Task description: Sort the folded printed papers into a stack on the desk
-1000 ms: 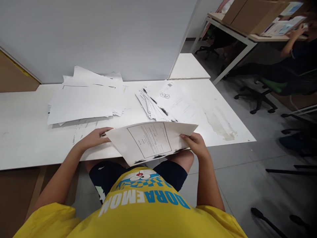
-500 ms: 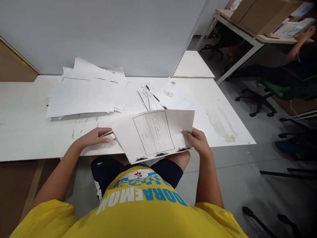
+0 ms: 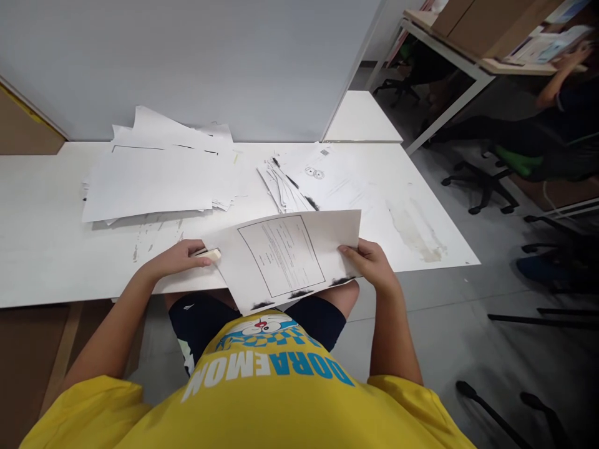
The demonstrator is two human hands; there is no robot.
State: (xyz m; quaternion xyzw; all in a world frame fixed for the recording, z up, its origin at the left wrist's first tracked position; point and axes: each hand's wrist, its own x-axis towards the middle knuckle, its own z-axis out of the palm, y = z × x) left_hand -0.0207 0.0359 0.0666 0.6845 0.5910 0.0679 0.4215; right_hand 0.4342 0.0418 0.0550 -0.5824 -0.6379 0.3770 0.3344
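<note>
Between the right fingers (image 3: 369,248), the printed sheet (image 3: 283,257)

Soft, even light covers the white table (image 3: 42,218) at left and centre, its source outside the frame. The tall panel (image 3: 187,62) across the top looks a muted grey, without glare. Toward the right edge the picture dims, and the chairs (image 3: 524,162) sink into murky shadow. Print on the held sheet (image 3: 281,255) is too soft to read, perhaps from slight motion. Wide-angle distortion stretches the yellow sleeves (image 3: 84,405) in the lower corners.
</note>
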